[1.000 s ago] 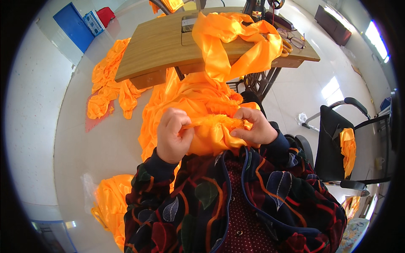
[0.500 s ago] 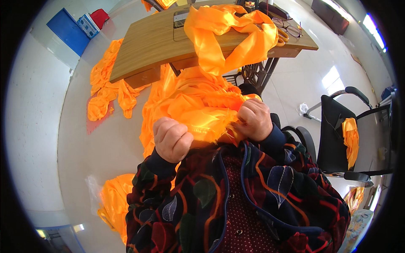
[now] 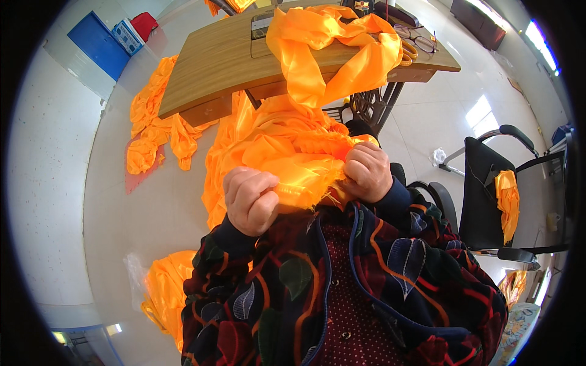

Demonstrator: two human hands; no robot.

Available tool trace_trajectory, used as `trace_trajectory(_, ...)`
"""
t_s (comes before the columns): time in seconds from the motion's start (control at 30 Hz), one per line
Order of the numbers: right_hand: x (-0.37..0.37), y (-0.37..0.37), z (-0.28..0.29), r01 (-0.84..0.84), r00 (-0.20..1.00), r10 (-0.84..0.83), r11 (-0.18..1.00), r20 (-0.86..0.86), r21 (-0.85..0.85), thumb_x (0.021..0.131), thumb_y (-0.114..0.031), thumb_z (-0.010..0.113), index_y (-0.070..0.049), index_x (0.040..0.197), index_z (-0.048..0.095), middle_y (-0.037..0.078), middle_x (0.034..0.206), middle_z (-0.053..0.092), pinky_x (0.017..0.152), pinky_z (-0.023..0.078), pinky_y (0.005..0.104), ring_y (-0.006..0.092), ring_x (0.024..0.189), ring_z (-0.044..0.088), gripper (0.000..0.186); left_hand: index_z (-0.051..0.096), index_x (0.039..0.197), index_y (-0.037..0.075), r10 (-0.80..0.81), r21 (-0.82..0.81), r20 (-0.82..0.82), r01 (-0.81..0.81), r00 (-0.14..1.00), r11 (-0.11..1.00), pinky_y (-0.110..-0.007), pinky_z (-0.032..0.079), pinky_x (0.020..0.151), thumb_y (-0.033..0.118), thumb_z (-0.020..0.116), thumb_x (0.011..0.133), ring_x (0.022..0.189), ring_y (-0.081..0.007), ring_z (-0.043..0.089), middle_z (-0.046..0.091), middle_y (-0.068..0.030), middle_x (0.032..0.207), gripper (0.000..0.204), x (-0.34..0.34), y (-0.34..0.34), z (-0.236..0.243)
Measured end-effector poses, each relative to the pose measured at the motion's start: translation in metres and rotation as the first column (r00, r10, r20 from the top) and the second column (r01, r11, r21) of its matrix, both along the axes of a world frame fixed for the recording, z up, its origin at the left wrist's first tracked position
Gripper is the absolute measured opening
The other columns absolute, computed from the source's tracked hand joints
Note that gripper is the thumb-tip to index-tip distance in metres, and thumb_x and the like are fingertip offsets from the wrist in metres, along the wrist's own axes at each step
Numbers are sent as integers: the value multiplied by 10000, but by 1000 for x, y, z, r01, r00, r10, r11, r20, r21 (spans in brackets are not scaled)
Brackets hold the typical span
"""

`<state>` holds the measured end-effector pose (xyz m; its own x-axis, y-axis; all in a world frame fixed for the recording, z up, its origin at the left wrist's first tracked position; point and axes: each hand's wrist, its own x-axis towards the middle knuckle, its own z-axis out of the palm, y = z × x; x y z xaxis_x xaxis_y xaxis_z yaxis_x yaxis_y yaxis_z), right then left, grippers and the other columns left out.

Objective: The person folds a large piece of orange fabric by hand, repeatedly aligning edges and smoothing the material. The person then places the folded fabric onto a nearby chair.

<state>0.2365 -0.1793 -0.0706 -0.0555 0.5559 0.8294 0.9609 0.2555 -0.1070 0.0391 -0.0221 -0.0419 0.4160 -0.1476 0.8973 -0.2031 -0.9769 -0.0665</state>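
Shiny orange satin fabric (image 3: 287,143) lies bunched over my lap and runs up onto the table in front of me. My left hand (image 3: 249,200) is closed on its near edge at the left. On the other side, my right hand (image 3: 367,172) grips the same edge, with its fingertips hidden in the folds. Between the two hands the cloth is held stretched, and loose threads fray from its edge near the right hand. The ends of both thumbs are partly out of sight.
The wooden sewing table (image 3: 207,61) carries more orange cloth, glasses (image 3: 421,41) and yellow-handled scissors (image 3: 408,53). Orange heaps (image 3: 168,287) lie on the floor at left. A black chair (image 3: 479,189) with an orange strip stands at right.
My left hand has turned slightly, its fingers shifting on the cloth. The frayed edge between my hands has moved a little; my right hand stays nearly in place.
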Motion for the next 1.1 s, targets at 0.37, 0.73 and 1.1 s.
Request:
trace_trajectory(0.37, 3, -1, -5, -15, 1000, 15, 999, -17, -41, 530, -110, 724, -78, 650, 420, 78, 651, 487, 537, 427, 350, 267, 575, 526, 328, 477, 853, 97, 0, 3, -21, 0, 1000, 1000, -390, 457, 764, -5, 591, 715, 772, -238, 590, 648, -68, 941, 206, 1, -1, 1)
trace_trajectory(0.73, -4, -3, -5, 18, 965, -43, 995, -257, -97, 588, -107, 699, -70, 700, 483, 88, 633, 503, 546, 424, 374, 295, 584, 530, 246, 636, 940, 123, 28, 15, -183, -26, 983, 1000, -393, 447, 837, 55, 638, 699, 808, -194, 547, 561, 0, 876, 251, -4, -17, 10)
trace_trajectory(1.1, -6, 0, -15, -23, 915, -39, 989, -401, -149, 626, -26, 589, -46, 892, 560, 132, 776, 608, 652, 479, 393, 347, 709, 589, 269, 675, 922, 196, -78, -6, -364, 82, 928, 997, -399, 436, 872, 100, 704, 676, 837, -169, 495, 486, 24, 842, 266, -5, -29, 14)
